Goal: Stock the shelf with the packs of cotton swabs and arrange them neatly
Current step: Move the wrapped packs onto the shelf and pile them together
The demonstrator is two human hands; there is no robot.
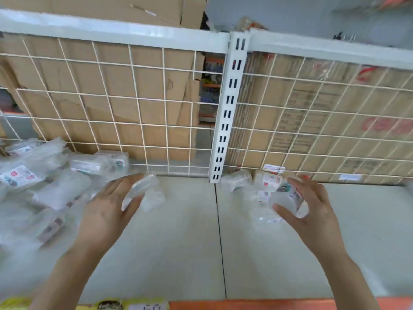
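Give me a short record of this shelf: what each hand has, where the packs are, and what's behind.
left hand: holds a clear pack just above the shelf
right hand: grips a labelled pack between thumb and fingers
pile of packs: heaped untidily at the shelf's left end
loose packs: a few lying right of the slotted post
backing: wire mesh with cardboard boxes behind it
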